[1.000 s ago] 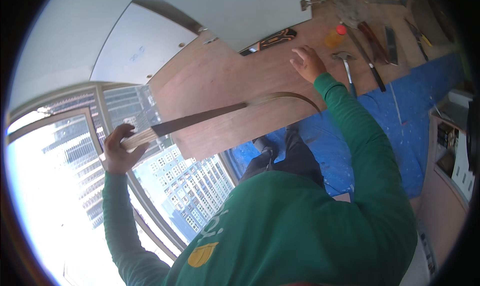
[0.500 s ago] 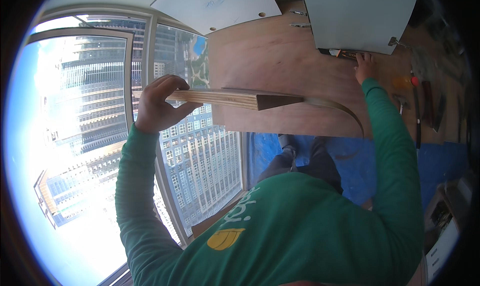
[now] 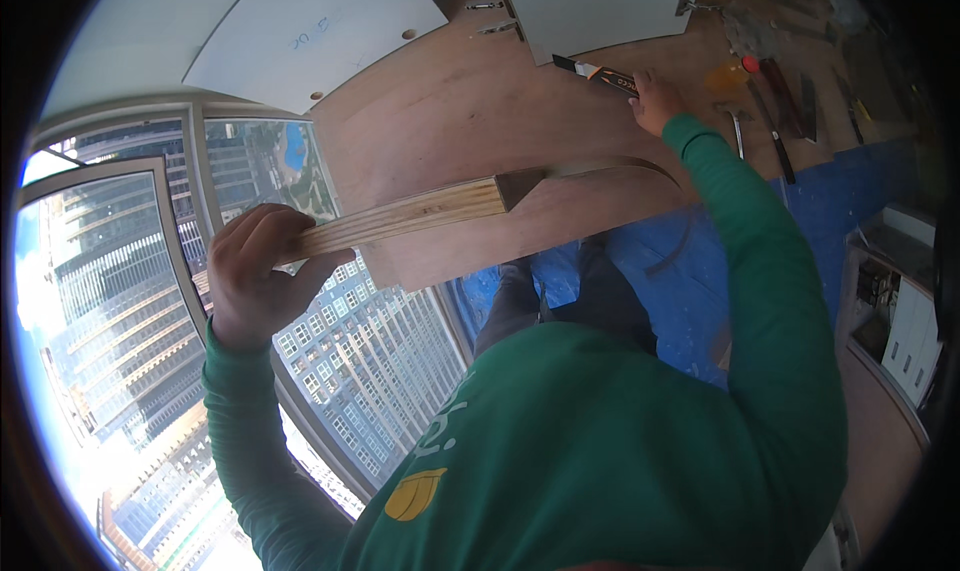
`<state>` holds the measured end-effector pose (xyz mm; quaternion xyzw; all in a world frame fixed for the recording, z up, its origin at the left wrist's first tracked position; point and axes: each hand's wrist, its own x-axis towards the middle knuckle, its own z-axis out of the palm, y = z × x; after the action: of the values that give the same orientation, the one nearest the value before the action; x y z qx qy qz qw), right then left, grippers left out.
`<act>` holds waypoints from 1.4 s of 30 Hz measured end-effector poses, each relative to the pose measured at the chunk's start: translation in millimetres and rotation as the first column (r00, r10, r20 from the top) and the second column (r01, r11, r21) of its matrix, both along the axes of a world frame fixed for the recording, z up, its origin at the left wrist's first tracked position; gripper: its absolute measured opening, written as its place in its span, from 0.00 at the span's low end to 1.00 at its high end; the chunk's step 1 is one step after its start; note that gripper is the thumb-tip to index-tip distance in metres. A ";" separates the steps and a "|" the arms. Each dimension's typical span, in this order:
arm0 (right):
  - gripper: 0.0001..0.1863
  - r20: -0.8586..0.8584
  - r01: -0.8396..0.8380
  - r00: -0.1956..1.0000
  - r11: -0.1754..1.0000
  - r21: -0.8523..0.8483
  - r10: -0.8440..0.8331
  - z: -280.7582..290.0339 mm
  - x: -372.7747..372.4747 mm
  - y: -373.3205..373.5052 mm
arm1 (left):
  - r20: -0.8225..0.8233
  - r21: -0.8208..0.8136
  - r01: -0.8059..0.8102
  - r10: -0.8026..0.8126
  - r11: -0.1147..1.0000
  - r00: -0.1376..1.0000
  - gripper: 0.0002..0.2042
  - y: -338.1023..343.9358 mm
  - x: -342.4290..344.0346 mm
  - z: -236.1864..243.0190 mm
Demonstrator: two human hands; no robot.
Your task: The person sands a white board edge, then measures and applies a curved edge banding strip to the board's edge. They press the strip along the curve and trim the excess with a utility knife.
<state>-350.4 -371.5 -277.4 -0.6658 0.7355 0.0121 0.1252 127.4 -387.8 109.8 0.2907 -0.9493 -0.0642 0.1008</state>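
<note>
My left hand [image 3: 258,271] grips one end of a plywood board [image 3: 420,209], thumb below and fingers over the top. Its layered edge faces me. From the board's far right end, a thin brown edging strip [image 3: 625,161] curves to the right and droops past the worktop's near edge. My right hand [image 3: 657,103] is closed round the black-and-orange handle of a utility knife [image 3: 608,77], held over the wooden worktop [image 3: 450,121] with its dark blade pointing left. Part of the handle is hidden by my fingers.
Two white cabinet panels [image 3: 320,46] [image 3: 600,16] with hinges lie at the back. Several hand tools, including a red-handled one [image 3: 783,93], are on the worktop's right. Blue sheeting [image 3: 700,281] covers the floor, and a tall window [image 3: 340,351] stands at left.
My right hand has picked up the utility knife from beside the white panel and drawn it nearer. The view has turned right; the board now slants, still in my left hand.
</note>
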 end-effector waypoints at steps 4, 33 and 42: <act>0.20 0.655 0.330 0.730 0.940 -0.089 -0.195 53.8 60.5 71.0 | 0.032 -0.016 0.071 -0.070 0.997 0.997 0.15 7.8 5.2 2.6; 0.22 0.774 0.650 0.406 0.749 0.130 -0.486 -49.7 285.1 212.5 | 0.067 -0.007 0.101 -0.101 0.995 0.993 0.18 1.9 -0.8 -6.3; 0.22 0.781 0.631 0.382 0.757 0.171 -0.495 -31.4 279.5 208.0 | 0.069 -0.041 0.152 -0.149 0.988 0.986 0.18 2.7 1.2 -9.5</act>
<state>-70.9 -163.5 -308.7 -0.3159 0.7808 -0.3825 0.3798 128.5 -385.1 100.3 0.2178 -0.9726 -0.0402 0.0712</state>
